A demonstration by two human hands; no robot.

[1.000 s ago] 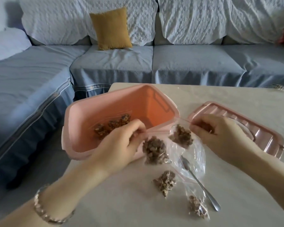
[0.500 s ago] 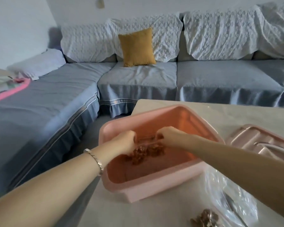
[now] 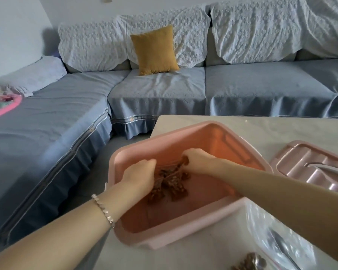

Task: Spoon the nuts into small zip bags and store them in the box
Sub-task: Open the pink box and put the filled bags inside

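Okay, head view only: both hands are down inside the pink box [image 3: 183, 237], which sits open at the near left corner of the pale table [image 3: 193, 258]. Left hand [image 3: 139, 176], bracelet [image 3: 103, 209] on its wrist, has fingers curled over the left end of a zip bag of nuts [image 3: 171, 185]; right hand [image 3: 198, 159] has fingers curled on the bag's right end, so both are grasping it, fingertips partly hidden. The bag's top strip runs taut between the two hands. That bag lies on the box floor, toward the far side, with brown nut clumps under and beside it; I cannot tell how many bags are there. Pink lid [image 3: 310, 168] lies flat on the table just right of the box, apart from it. Bottom right: crumpled clear plastic bag [image 3: 265, 228] on the table with a metal spoon [image 3: 281, 244] lying on or in it, loose nuts [image 3: 248, 265] at the frame edge beside it. Behind the table, a blue-grey sofa [image 3: 164, 90] with a mustard cushion [image 3: 154, 50] leaning on its white-covered back.
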